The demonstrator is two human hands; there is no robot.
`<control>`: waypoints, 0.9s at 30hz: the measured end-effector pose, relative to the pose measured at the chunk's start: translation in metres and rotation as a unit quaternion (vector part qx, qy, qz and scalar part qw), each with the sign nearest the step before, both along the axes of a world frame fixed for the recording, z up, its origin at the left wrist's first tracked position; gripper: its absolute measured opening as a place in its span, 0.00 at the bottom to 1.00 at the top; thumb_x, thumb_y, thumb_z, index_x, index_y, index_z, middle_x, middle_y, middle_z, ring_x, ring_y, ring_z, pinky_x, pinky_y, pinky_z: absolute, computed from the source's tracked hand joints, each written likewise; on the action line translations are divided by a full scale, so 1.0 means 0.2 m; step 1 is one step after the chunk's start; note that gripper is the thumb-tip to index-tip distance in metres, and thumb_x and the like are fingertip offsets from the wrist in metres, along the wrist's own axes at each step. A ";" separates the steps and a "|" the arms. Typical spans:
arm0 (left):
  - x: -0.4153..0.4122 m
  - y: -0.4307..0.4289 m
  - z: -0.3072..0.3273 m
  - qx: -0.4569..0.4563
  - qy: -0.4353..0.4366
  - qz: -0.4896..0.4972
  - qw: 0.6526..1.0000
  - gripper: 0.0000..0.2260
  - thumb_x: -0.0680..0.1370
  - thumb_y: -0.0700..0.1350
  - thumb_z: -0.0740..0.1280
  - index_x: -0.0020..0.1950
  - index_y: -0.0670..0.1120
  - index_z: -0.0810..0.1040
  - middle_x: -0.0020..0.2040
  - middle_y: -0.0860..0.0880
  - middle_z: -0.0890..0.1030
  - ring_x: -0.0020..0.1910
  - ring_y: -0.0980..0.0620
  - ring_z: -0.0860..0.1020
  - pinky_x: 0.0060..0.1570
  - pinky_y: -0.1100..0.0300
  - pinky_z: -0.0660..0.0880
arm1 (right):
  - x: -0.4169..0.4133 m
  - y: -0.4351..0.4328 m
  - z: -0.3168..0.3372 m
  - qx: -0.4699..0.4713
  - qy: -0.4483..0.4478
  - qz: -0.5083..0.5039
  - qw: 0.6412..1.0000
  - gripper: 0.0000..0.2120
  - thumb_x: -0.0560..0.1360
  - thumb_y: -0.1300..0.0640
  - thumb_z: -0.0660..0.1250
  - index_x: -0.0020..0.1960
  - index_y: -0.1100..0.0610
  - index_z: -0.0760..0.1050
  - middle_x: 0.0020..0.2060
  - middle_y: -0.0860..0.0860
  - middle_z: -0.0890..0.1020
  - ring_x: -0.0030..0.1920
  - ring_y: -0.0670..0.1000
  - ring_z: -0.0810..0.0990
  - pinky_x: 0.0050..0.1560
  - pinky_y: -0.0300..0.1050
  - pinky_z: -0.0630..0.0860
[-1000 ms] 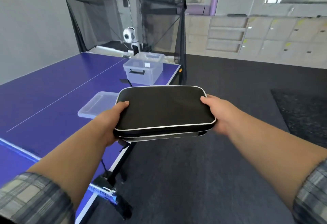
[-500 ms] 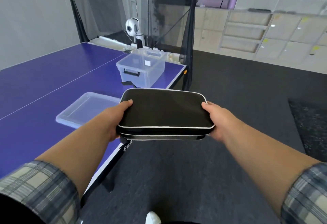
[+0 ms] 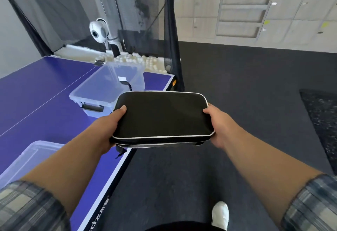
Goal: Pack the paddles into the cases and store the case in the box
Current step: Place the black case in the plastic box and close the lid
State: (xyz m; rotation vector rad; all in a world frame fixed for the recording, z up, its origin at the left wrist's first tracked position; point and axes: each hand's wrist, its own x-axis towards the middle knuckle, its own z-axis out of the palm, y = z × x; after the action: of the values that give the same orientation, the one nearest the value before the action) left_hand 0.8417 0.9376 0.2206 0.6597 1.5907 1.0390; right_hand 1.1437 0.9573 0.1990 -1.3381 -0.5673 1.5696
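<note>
A black zipped paddle case (image 3: pixel 161 116) with white piping is held flat in the air at the right edge of the blue table (image 3: pixel 45 92). My left hand (image 3: pixel 105 130) grips its left end and my right hand (image 3: pixel 218 126) grips its right end, thumbs on top. Just beyond the case stands a clear plastic box (image 3: pixel 102 88), open, with a black latch on its near side. Its clear lid (image 3: pixel 27 159) lies flat on the table at the lower left. No paddles are visible.
A ball-feeding robot (image 3: pixel 99 30) and a black catch net (image 3: pixel 109 11) stand at the table's far end, with many white balls (image 3: pixel 138 61) in its tray. Dark carpet (image 3: pixel 246 93) lies to the right, cabinets at the back wall. My white shoe (image 3: pixel 220 212) shows below.
I have walked along the table toward the clear box; the box is now just beyond the case and the lid has dropped to my lower left. Both hands keep their grip.
</note>
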 end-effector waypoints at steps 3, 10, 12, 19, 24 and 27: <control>0.08 0.27 -0.05 0.008 -0.005 0.064 0.998 0.19 0.72 0.60 0.72 0.52 0.46 0.79 0.41 0.49 0.87 0.39 0.49 0.86 0.42 0.53 0.80 | 0.06 0.37 -0.03 0.014 -0.007 0.046 0.999 0.17 0.76 0.59 0.59 0.57 0.45 0.81 0.45 0.51 0.88 0.44 0.52 0.88 0.39 0.49 0.84; 0.17 0.67 -0.05 -0.017 -0.011 0.168 0.986 0.22 0.71 0.62 0.73 0.52 0.45 0.80 0.44 0.47 0.87 0.43 0.47 0.85 0.50 0.50 0.80 | 0.07 1.10 0.01 0.014 -0.017 0.133 0.991 0.18 0.77 0.60 0.60 0.60 0.45 0.81 0.46 0.50 0.88 0.42 0.52 0.88 0.33 0.45 0.81; 0.14 0.74 -0.06 -0.020 -0.011 0.201 0.979 0.23 0.70 0.63 0.73 0.52 0.45 0.80 0.42 0.48 0.87 0.41 0.47 0.86 0.46 0.51 0.81 | 0.00 1.26 0.01 0.007 -0.013 0.151 0.988 0.17 0.77 0.60 0.61 0.58 0.45 0.81 0.45 0.50 0.88 0.41 0.53 0.88 0.32 0.46 0.81; -0.20 0.98 -0.08 -0.025 -0.005 0.330 0.943 0.27 0.67 0.68 0.70 0.52 0.48 0.79 0.43 0.49 0.87 0.40 0.48 0.86 0.40 0.53 0.82 | -0.50 1.80 0.01 0.007 -0.020 0.241 0.970 0.17 0.76 0.60 0.63 0.41 0.43 0.87 0.42 0.51 0.88 0.41 0.54 0.88 0.40 0.49 0.83; -0.52 1.29 -0.10 -0.006 -0.004 0.375 0.927 0.24 0.68 0.70 0.67 0.49 0.50 0.78 0.46 0.49 0.84 0.43 0.47 0.84 0.46 0.50 0.81 | -0.91 2.22 0.06 0.051 -0.049 0.284 0.956 0.16 0.77 0.59 0.62 0.51 0.44 0.85 0.46 0.50 0.88 0.46 0.53 0.88 0.43 0.50 0.84; -0.68 1.48 -0.10 0.004 -0.017 0.408 0.913 0.21 0.69 0.70 0.64 0.42 0.52 0.77 0.44 0.50 0.83 0.43 0.47 0.83 0.45 0.49 0.81 | -1.12 2.43 0.06 0.063 -0.074 0.303 0.948 0.18 0.76 0.60 0.61 0.59 0.45 0.82 0.49 0.51 0.88 0.48 0.54 0.88 0.49 0.53 0.83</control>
State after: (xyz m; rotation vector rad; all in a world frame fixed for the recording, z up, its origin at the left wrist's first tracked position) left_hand 0.7051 1.2331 0.2013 -0.0643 1.8701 1.6396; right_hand 0.9205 1.4433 0.2112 -1.2550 -1.2417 1.8789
